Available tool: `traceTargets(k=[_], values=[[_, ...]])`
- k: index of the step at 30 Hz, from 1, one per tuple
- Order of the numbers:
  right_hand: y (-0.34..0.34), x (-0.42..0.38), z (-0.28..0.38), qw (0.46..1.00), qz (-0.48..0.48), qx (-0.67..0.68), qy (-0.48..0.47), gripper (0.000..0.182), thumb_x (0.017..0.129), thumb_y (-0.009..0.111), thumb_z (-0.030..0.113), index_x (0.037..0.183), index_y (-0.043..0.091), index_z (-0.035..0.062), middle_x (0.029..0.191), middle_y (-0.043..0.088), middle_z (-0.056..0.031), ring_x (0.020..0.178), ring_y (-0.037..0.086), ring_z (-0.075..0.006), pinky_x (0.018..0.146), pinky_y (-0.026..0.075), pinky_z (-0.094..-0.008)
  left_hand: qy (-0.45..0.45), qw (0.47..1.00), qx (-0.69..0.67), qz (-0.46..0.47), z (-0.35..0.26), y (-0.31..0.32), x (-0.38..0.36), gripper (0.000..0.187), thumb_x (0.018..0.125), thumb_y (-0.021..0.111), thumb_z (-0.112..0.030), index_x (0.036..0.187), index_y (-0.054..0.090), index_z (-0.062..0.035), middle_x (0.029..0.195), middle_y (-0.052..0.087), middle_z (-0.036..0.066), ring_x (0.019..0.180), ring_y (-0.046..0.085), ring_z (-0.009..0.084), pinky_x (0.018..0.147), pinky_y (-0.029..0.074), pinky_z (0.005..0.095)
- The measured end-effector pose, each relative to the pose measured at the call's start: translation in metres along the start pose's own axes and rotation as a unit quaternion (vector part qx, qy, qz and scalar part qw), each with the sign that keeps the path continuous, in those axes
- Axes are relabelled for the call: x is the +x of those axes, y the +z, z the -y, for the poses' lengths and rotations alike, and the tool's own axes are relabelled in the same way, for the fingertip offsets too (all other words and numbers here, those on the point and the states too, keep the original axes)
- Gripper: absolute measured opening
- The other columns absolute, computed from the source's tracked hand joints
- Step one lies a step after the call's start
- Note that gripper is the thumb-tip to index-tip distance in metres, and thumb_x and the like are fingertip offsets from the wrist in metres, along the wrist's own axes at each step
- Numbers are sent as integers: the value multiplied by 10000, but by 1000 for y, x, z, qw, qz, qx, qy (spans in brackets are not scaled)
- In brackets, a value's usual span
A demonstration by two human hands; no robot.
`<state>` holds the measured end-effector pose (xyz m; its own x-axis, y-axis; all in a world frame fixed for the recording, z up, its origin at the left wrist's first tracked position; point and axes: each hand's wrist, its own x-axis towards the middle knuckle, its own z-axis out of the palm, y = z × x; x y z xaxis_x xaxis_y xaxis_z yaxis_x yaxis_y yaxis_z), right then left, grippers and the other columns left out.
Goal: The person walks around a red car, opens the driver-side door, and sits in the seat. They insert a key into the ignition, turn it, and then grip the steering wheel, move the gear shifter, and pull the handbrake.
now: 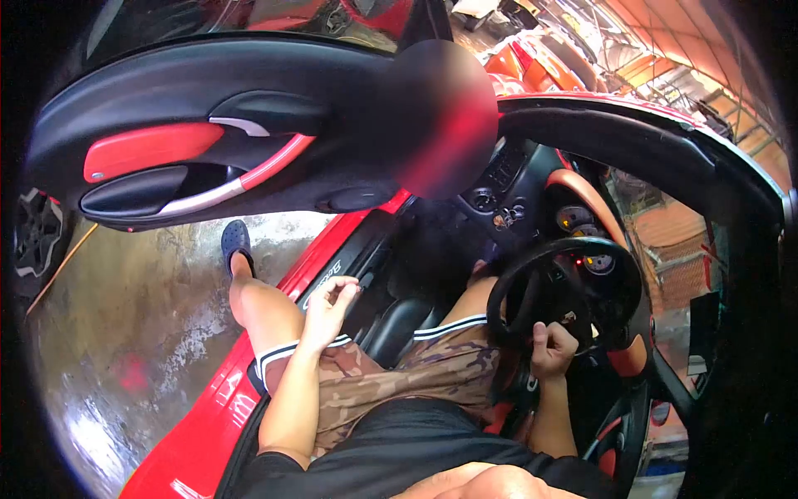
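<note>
My left hand point(330, 311) is raised over my left thigh beside the door sill point(332, 279), its fingers curled in a loose pinch; anything between the fingertips is too small to make out. Close to the lower rim of the black steering wheel point(497, 308) is my right hand point(553, 349), closed in a fist with the thumb up; its grip hides whatever is inside. Camouflage shorts point(399, 378) cover my lap. My left leg point(262, 308) reaches out of the car, the foot in a dark blue clog point(236, 239).
The black and red car door point(158, 154) stands open at upper left, partly behind a blurred patch. Lit gauges point(578, 220) sit behind the wheel. Wet concrete floor point(158, 291) lies outside. A car wheel point(40, 237) shows at far left, orange bodywork point(540, 62) beyond the windshield.
</note>
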<state>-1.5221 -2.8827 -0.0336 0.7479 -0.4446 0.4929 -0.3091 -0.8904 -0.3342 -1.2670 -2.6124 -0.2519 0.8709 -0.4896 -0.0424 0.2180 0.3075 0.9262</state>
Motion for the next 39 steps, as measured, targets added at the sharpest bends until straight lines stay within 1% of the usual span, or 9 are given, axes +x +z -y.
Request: traceTargets(k=[6, 9, 19, 26, 28, 30, 32, 34, 39], values=[[-20, 22, 2, 917, 332, -1, 220, 520, 882, 736, 371, 581, 507, 14, 528, 441, -22, 533, 406, -101, 489, 349, -345, -29, 1000, -9, 1, 10, -2, 3, 251, 1025, 612, -204, 1110, 683, 21, 969, 704, 54, 936, 646, 122, 875, 512, 278], [-2, 30, -32, 907, 335, -30, 252, 438, 849, 740, 280, 589, 529, -2, 513, 447, -38, 527, 423, -112, 495, 361, -371, -27, 999, 37, 21, 17, -3, 5, 310, 1036, 585, -314, 1155, 688, -47, 998, 720, 44, 908, 644, 106, 819, 484, 263], [2, 18, -10, 870, 423, 59, 245, 476, 893, 719, 349, 591, 551, 22, 533, 468, -21, 536, 429, -100, 489, 364, -348, -70, 996, 55, 30, 11, 1, 5, 291, 1020, 624, -239, 1113, 672, 32, 993, 693, 74, 944, 635, 138, 882, 498, 290], [10, 10, -23, 902, 377, 32, 209, 376, 898, 744, 304, 689, 623, 16, 587, 517, -29, 594, 486, -87, 538, 396, -310, -8, 994, 104, 17, 16, 14, 16, 253, 996, 644, -187, 1127, 680, 26, 992, 699, 77, 940, 639, 146, 882, 504, 289], [-14, 27, 0, 941, 284, 74, 169, 313, 882, 758, 258, 750, 652, -5, 636, 560, -49, 615, 515, -108, 575, 420, -299, 74, 982, 168, 47, -34, 61, 24, 261, 975, 663, -210, 1124, 687, 3, 1008, 723, 115, 939, 673, 178, 861, 527, 327], [-39, 51, 4, 990, 67, -97, 81, 229, 877, 750, 178, 755, 639, 19, 689, 576, -59, 642, 543, -140, 606, 440, -312, 134, 962, 198, 129, -82, 115, 38, 333, 926, 694, -284, 1117, 685, -11, 1015, 698, 156, 962, 697, 284, 884, 539, 368], [-74, 66, -34, 971, -146, -174, 71, 172, 953, 674, 157, 865, 637, 15, 733, 604, -87, 684, 583, -173, 647, 476, -335, 324, 909, 198, 171, -109, 179, 60, 377, 914, 710, -299, 1150, 666, -8, 1096, 676, 196, 1043, 668, 337, 906, 529, 406], [-105, 75, -91, 919, -332, -212, -15, 254, 997, 636, 245, 912, 641, 6, 784, 638, -104, 741, 630, -229, 722, 514, -366, 373, 882, 173, 228, -140, 242, 76, 478, 882, 726, -349, 1204, 629, -10, 1110, 659, 218, 1079, 633, 402, 923, 517, 459], [-137, 54, -201, 885, -375, -276, 9, 568, 1022, 510, 540, 1097, 621, -12, 836, 658, -95, 739, 638, -241, 691, 528, -362, 380, 847, 240, 283, -134, 326, 101, 461, 901, 695, -395, 1148, 556, -32, 1033, 668, 243, 992, 657, 426, 848, 528, 517]])
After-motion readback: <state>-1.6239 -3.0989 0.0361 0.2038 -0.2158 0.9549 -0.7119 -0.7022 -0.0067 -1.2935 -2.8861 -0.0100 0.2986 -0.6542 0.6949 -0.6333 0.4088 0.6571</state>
